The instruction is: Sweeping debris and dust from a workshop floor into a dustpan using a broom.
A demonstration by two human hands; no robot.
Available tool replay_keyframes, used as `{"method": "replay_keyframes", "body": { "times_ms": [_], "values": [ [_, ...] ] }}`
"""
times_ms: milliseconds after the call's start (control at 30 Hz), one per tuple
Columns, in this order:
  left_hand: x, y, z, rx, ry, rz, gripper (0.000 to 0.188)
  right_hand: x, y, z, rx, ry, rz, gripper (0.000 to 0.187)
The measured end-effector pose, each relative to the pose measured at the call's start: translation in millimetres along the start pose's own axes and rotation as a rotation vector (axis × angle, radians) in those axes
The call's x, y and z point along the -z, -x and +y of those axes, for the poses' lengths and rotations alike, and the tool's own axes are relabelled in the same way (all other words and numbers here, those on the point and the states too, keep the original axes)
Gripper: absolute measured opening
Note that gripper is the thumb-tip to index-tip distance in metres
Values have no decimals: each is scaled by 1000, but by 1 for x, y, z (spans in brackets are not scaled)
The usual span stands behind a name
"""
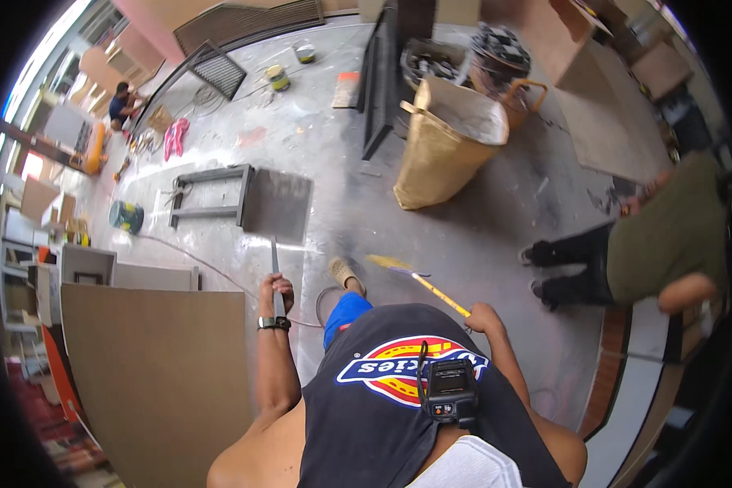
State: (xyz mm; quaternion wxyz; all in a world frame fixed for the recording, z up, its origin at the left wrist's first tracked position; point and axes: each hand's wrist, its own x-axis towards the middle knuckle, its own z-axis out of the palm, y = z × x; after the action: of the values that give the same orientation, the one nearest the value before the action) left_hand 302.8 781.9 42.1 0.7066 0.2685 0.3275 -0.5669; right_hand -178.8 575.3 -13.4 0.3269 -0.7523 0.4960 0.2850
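Note:
My left hand (276,289) is closed around a thin grey metal strip (274,259) that sticks up and away from me over the concrete floor. My right hand (481,316) grips the yellow handle of a broom (439,291); its yellow bristle head (388,262) rests on the floor ahead of my foot (346,273). A black device hangs on my dark shirt (451,389).
A brown board (159,374) lies at my left. A grey metal frame (211,193) with a panel lies ahead on the floor. A large tan sack (443,146) stands further off. Another person (642,244) bends over at the right; one more sits far left (122,102).

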Motion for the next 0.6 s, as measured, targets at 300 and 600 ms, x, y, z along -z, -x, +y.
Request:
{"method": "replay_keyframes", "body": {
  "times_ms": [300,600],
  "values": [
    [79,-30,64,-38,340,286,26,145,-125,-209,212,45,-121,28],
    [27,-59,137,-31,460,289,24,211,-250,-370,366,15,42,28]
  ]
}}
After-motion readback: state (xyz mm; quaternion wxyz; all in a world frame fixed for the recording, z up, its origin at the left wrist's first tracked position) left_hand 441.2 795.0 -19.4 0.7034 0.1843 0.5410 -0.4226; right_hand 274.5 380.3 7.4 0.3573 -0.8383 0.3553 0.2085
